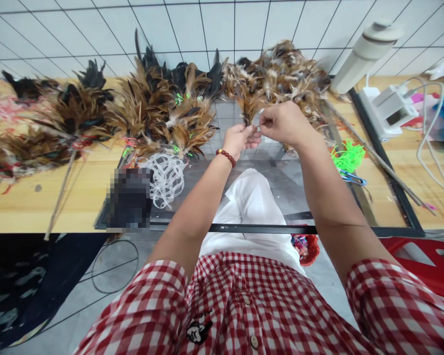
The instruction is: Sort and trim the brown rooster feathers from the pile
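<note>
My left hand (240, 139), with a beaded bracelet at the wrist, pinches the base of a small brown feather bunch (250, 104) above the glass panel. Close against it on the right, my right hand (281, 122) has its fingers pinched together by the base of the bunch; what they hold is too small to make out. Behind the hands lies a large pile of brown and white feathers (281, 74). To the left are more brown and black feathers (133, 106) and a tangle of clear strips (166, 178).
Bright green ties (348, 157) and a blue tool (353, 178) lie right of my right arm. A thin stick (377, 160), a pale bottle (366, 56) and a white power strip with cables (379, 116) are farther right. A blurred dark object (129, 199) sits at the front left.
</note>
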`<state>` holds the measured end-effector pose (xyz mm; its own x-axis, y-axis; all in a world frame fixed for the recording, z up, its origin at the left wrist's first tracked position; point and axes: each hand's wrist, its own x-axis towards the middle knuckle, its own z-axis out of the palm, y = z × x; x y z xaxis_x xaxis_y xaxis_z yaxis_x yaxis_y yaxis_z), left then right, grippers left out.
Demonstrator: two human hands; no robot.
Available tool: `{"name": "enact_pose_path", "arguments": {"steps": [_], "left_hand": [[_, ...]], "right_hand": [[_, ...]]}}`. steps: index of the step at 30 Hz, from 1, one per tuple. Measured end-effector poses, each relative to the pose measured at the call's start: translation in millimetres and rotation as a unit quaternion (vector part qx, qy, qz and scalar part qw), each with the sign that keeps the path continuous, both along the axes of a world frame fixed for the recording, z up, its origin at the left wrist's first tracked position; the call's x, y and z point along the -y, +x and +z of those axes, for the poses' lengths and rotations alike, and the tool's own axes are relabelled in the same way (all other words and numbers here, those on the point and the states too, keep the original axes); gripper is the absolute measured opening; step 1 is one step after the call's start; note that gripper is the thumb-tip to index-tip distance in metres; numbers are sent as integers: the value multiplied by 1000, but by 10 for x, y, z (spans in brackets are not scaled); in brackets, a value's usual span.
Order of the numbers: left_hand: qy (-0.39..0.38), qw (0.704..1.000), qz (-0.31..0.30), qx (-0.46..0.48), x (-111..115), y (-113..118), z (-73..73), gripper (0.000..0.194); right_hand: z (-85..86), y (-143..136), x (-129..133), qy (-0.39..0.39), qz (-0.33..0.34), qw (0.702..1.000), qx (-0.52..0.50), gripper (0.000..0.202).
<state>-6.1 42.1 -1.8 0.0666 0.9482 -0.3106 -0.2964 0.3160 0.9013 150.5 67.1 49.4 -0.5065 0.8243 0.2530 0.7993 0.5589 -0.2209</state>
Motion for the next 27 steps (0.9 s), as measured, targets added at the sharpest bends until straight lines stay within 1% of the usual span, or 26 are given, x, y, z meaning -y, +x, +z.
{"name": "enact_pose_path", "arguments": {"steps": [4, 7, 9, 11, 13, 14, 16, 18, 20, 21, 23, 27], "left_hand": [[23, 999, -27, -23, 21, -1, 20, 25], [28, 998, -50, -37, 29, -1, 23, 29], [23, 999, -19, -22, 17, -6, 17, 25], [12, 999, 43, 16, -7, -16, 10, 19], [2, 994, 97, 49, -33, -26, 4, 16], [-1, 992, 112, 58, -45, -29, 1, 16], [-1, 990, 127, 62, -60, -30, -4, 14], [1, 989, 131, 64, -68, -25, -9, 14], [0, 989, 132, 66, -74, -18, -14, 15], [-2, 989, 133, 67, -76, -15, -17, 15], [-6, 989, 133, 71, -81, -11, -23, 16], [-4, 987, 130, 94, -81, -12, -34, 15]], "right_hand": [[-13, -35, 21, 11, -4, 1000, 20, 21], [-23, -29, 10, 15, -8, 1000, 12, 25], [-50, 13, -31, 16, -35, 999, -2, 29], [-109, 79, -97, 10, -67, 998, -9, 33], [-207, 136, -170, -7, -76, 997, -3, 35], [-268, 149, -201, -17, -70, 997, 2, 35], [-399, 131, -239, -28, -58, 998, 8, 34], [-514, 63, -242, -22, -65, 998, 11, 34], [-574, -15, -225, -18, -80, 996, 19, 32], [-576, -42, -217, -18, -88, 996, 21, 31], [-526, -59, -214, -23, -100, 995, 4, 30], [-360, 13, -247, -37, -108, 990, -84, 32]]}}
